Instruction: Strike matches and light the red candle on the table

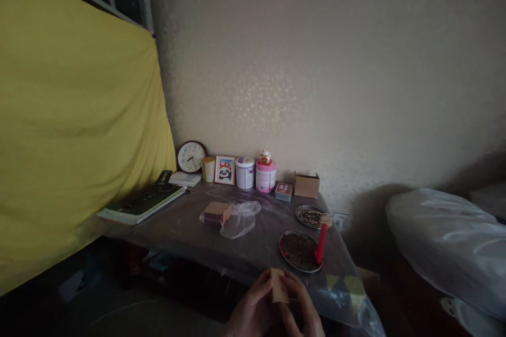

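Just off the table's front edge, my left hand (pixel 253 303) and my right hand (pixel 300 300) hold a small tan box (pixel 279 286) between them, tilted upright. It looks like a matchbox. Fingers of both hands close on its sides. Farther up the table lies a stack of similar small tan boxes (pixel 217 211), partly in a clear plastic bag (pixel 241 221). Beyond my right hand is a round metal plate (pixel 285 259) with a dark brown layer on it. A red stick-like object (pixel 321 243), perhaps a candle, leans at its right rim. Behind it, another plate (pixel 302 221) carries many thin sticks.
Along the wall stand a clock (pixel 192 157), a yellow cup (pixel 208 169), a framed panda picture (pixel 225 170), two tins (pixel 245 174), a lucky cat figurine (pixel 265 157), a small card box (pixel 283 191) and an open cardboard box (pixel 307 186). A large book (pixel 144 202) lies left.
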